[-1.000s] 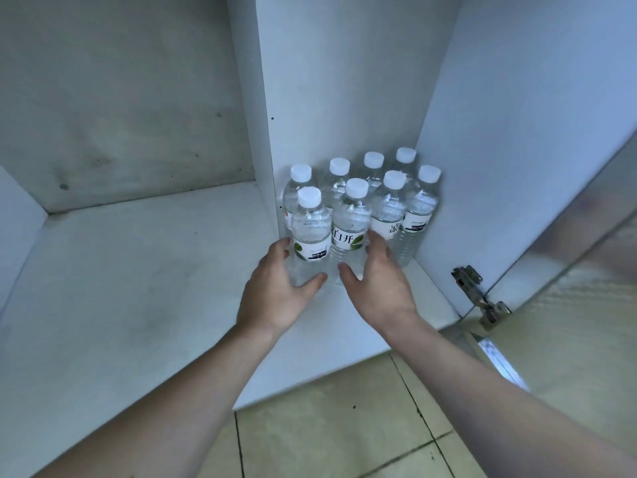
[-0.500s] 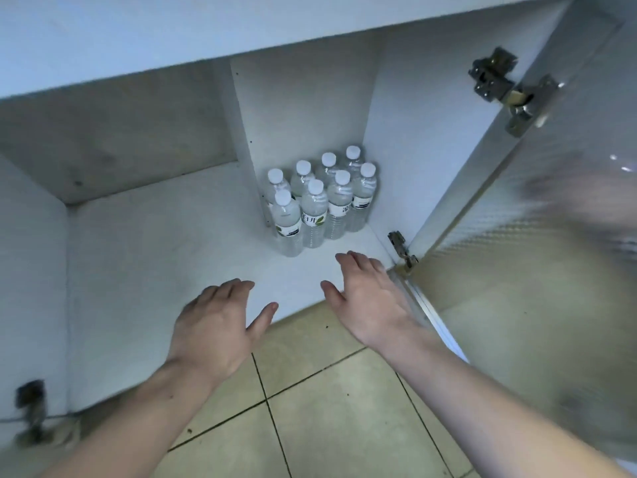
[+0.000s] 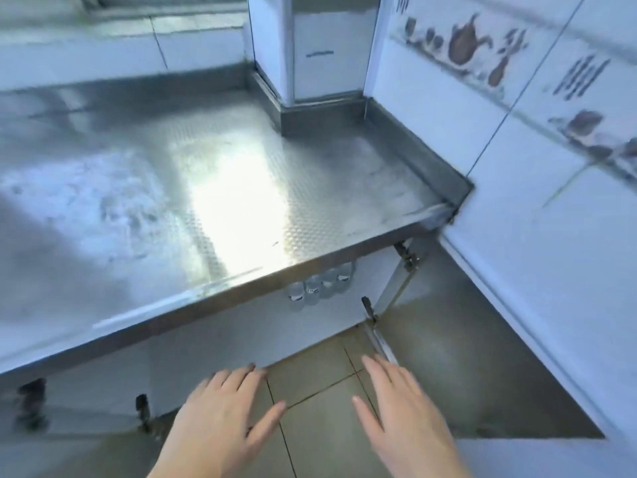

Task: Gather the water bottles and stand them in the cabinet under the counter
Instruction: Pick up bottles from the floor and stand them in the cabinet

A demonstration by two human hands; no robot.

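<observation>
Water bottles [image 3: 319, 288] stored upright in cabinet [image 3: 220, 339] under steel counter [image 3: 206, 188]; both hands free.

Bottles: clustered at the far right of the cabinet interior, lower bodies visible below the counter edge, tops hidden. Cabinet door [image 3: 465, 357]: swung open at right. Left hand [image 3: 220, 412]: fingers spread flat, grasping nothing, over the tiled floor [image 3: 320, 377]. Right hand [image 3: 403, 412]: fingers extended, released, well apart from the bottles.

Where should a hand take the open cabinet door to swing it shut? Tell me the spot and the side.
Take the cabinet door by its free front edge, far from the hinges, using the right hand, which hovers open nearest. Come from its outer right face and push left: it stands swung wide open.
</observation>
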